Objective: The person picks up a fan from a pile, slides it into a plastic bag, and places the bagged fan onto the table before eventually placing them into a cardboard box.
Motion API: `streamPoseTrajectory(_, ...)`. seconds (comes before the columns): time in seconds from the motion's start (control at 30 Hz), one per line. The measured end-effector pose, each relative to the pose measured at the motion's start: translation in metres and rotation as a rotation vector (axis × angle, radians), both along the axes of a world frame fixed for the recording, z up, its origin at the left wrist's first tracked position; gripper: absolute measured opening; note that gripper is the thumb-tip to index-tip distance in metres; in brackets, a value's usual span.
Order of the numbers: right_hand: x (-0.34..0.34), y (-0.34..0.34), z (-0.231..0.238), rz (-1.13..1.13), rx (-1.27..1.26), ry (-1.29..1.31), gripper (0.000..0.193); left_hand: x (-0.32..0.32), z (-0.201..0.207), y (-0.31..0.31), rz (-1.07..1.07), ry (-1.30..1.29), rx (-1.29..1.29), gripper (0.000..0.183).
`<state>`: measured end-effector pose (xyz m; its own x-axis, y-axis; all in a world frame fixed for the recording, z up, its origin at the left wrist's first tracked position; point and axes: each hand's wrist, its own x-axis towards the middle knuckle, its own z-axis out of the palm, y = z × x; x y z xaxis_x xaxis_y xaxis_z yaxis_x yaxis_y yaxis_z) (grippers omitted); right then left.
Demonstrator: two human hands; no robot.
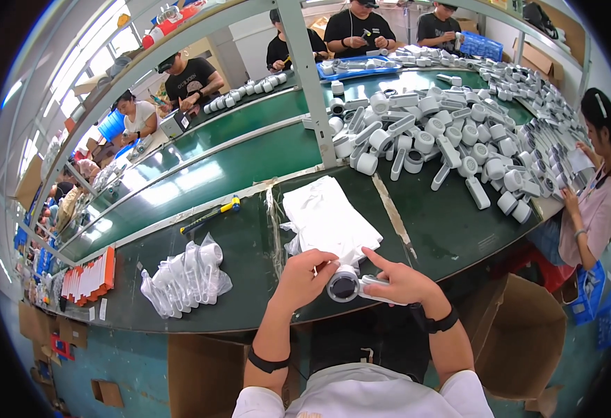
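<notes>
By worktop's [452,244] near edge, our right hand [413,284] gripped white device [344,284]; left hand [298,279] seemingly pinched, contents unclear. Loose hold risked dropping it.

Left hand [303,280] at 6 o'clock: whether its fingertips grip anything, too small to tell.
White handheld device [343,286]: handle partly hidden by the right hand [411,285] at 4 o'clock.
Cardboard box [204,376] at 7 o'clock: cut off by the lower edge.
Farthest workers [87,169] at 9 o'clock: hands too small to tell.
</notes>
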<state>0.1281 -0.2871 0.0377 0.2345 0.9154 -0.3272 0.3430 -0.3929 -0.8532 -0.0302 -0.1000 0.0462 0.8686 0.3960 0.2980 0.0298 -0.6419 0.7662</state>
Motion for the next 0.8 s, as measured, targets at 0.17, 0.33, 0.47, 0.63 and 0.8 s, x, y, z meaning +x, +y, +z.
streamPoseTrajectory(0.17,-0.008,0.002,-0.006,-0.001,0.014,0.015,0.086,0.001,-0.003,-0.001,0.005,-0.009,-0.035,0.012)
streamPoseTrajectory(0.33,-0.006,0.003,-0.02,-0.025,0.114,-0.007,0.074,-0.001,-0.001,0.002,-0.026,0.014,-0.076,0.013)
streamPoseTrajectory(0.47,-0.006,0.001,-0.03,-0.151,0.139,0.084,0.059,-0.005,0.001,0.004,-0.026,0.012,-0.064,0.014)
streamPoseTrajectory(0.63,-0.014,0.0,-0.016,-0.273,0.124,0.251,0.054,-0.01,-0.002,0.005,-0.001,0.045,-0.026,0.014)
streamPoseTrajectory(0.8,-0.022,-0.003,-0.019,-0.353,0.104,-0.019,0.053,-0.008,-0.006,-0.001,0.072,0.083,-0.007,0.01)
